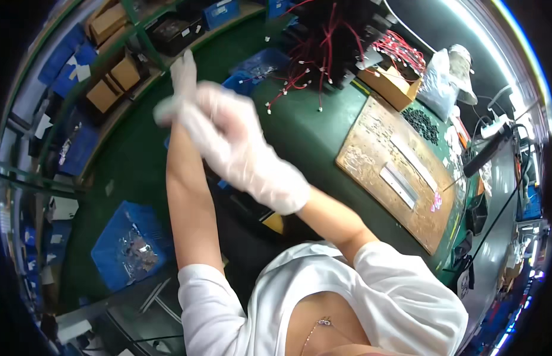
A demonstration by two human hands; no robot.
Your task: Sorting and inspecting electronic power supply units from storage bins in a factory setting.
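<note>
Both my hands wear thin, whitish, translucent gloves and are raised in front of me, somewhat blurred by motion. My left hand points away from me, its fingers stretched out and holding nothing that I can see. Across my left wrist lies my right hand, its fingers wrapped round the cuff of the left glove. Part of the left hand is hidden behind the right one.
On the green workbench at right lies a worn wooden board with metal strips. Beyond are black parts with red wires, a cardboard box and small black pieces. A blue bin and shelves stand at left.
</note>
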